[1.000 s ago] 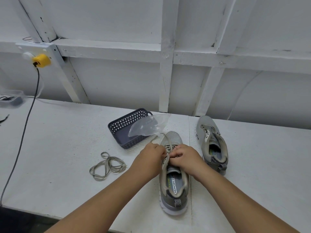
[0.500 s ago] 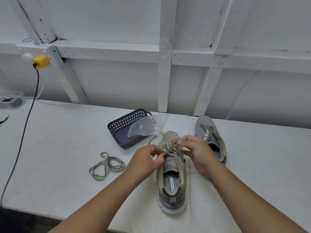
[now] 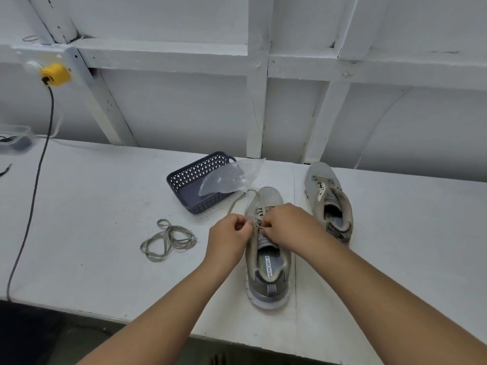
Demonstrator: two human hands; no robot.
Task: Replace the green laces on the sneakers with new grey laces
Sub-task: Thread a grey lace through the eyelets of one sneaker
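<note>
A grey sneaker (image 3: 267,270) stands in front of me, heel toward me, toe pointing away. Over its eyelets, my left hand (image 3: 228,237) and my right hand (image 3: 288,226) each pinch part of the lace (image 3: 238,200); one loose end trails off to the upper left of the toe. The second sneaker (image 3: 329,201) lies to the right, without a lace through its eyelets. A loose greenish-grey lace (image 3: 168,239) lies coiled on the table to the left.
A dark perforated basket (image 3: 184,192) sits behind the near sneaker with a clear plastic bag (image 3: 232,177) draped over it. A black cable (image 3: 34,185) runs from a yellow plug (image 3: 55,74) down across the table's left side. The white table's front edge (image 3: 105,316) is close.
My right hand, lifted and spread half a second ago, has come back down onto the eyelets. Both hands are close together on the lace again.
</note>
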